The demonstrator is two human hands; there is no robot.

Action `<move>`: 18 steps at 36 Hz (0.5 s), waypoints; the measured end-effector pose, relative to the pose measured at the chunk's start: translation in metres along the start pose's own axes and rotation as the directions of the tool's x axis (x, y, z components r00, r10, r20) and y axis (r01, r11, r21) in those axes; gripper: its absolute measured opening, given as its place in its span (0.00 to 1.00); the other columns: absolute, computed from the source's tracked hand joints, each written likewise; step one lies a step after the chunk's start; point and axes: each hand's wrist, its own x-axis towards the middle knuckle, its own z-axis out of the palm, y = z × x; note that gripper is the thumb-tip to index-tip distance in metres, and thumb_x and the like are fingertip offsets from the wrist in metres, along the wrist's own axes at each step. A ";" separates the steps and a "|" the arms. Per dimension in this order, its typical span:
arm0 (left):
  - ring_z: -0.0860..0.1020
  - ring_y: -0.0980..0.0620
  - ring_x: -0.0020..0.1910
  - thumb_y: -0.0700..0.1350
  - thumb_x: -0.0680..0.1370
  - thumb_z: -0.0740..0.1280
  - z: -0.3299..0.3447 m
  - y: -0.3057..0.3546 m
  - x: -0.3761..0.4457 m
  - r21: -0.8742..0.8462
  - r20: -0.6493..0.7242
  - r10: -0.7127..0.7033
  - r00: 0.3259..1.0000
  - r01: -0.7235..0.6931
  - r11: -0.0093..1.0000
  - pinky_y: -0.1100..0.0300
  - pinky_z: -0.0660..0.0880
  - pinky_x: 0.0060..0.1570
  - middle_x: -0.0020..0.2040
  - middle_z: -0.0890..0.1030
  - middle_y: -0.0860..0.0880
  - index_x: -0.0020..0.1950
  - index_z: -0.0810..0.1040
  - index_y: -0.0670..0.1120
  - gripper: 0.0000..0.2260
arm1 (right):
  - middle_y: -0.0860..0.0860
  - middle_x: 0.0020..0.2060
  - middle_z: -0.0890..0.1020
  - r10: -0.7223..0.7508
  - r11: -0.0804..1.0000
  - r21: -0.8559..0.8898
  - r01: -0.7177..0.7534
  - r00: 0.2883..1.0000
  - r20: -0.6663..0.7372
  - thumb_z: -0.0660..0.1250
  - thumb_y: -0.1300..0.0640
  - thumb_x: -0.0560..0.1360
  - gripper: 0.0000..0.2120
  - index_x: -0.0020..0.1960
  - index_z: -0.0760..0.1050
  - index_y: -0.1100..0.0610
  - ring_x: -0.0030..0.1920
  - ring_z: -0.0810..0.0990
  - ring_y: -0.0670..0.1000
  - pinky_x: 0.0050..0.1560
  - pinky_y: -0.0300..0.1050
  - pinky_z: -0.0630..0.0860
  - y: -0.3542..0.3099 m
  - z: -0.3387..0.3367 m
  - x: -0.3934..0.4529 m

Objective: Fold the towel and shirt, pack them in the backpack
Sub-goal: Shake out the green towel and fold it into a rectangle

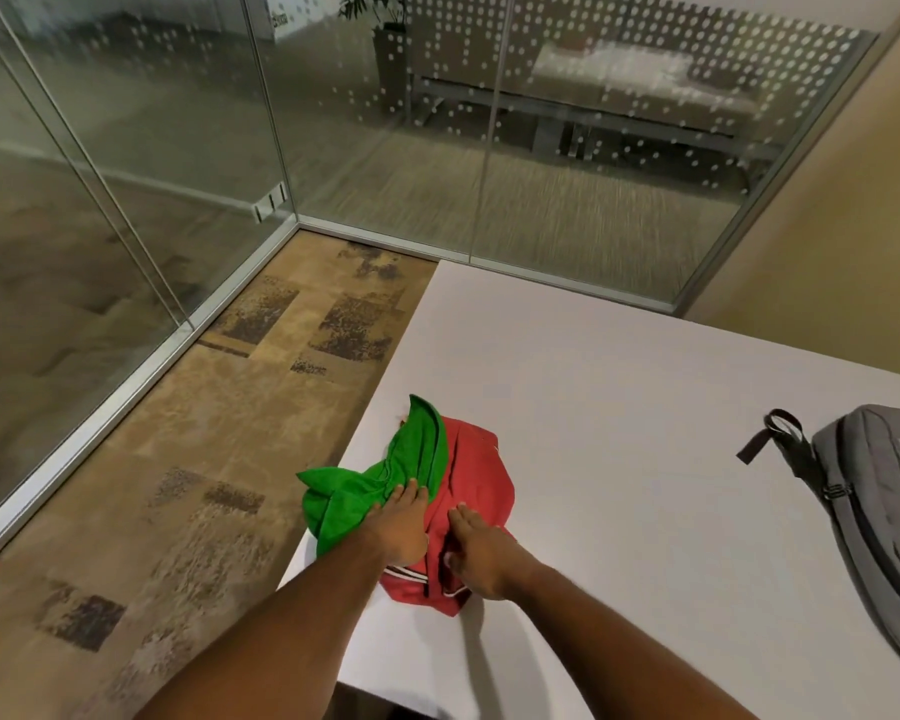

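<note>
A crumpled green towel (354,491) lies at the left edge of the white table (619,407), partly hanging over it and overlapping a bunched red shirt (476,475). My left hand (401,522) rests flat with straight fingers where towel and shirt meet. My right hand (481,550) lies flat on the red shirt, fingers straight and pointing away from me. A grey backpack (884,517) lies on its side at the table's right edge, its black top loop toward the middle.
Patterned carpet floor (204,459) runs along the table's left side. Glass walls (126,174) meet in a corner beyond it. A beige wall (827,226) stands at the right, behind the table's far right part.
</note>
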 end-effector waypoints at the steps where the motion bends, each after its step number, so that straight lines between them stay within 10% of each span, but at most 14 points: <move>1: 0.43 0.45 0.83 0.49 0.84 0.58 0.000 0.000 -0.002 -0.004 0.001 0.002 1.000 -0.002 1.000 0.42 0.47 0.80 0.84 0.40 0.46 0.84 0.42 0.45 0.34 | 0.57 0.84 0.45 -0.010 1.000 -0.009 0.010 1.000 -0.029 0.55 0.46 0.86 0.35 0.85 0.43 0.58 0.84 0.47 0.56 0.82 0.59 0.48 0.002 0.001 -0.002; 9: 0.61 0.48 0.80 0.44 0.84 0.61 0.004 -0.001 -0.013 -0.248 -0.471 0.004 0.882 -0.136 0.959 0.50 0.59 0.79 0.80 0.65 0.45 0.80 0.64 0.45 0.24 | 0.51 0.83 0.37 -0.002 0.999 -0.042 -0.009 0.966 -0.257 0.51 0.39 0.86 0.36 0.84 0.36 0.52 0.83 0.40 0.52 0.81 0.56 0.40 0.019 0.001 -0.014; 18: 0.70 0.50 0.73 0.40 0.81 0.63 0.006 0.010 -0.019 -0.167 -0.628 0.091 0.773 -0.248 0.954 0.52 0.65 0.75 0.73 0.74 0.49 0.72 0.75 0.46 0.18 | 0.51 0.83 0.38 0.059 0.998 -0.005 -0.062 0.966 -0.253 0.50 0.37 0.86 0.36 0.84 0.38 0.52 0.83 0.39 0.51 0.81 0.55 0.40 0.026 0.007 -0.029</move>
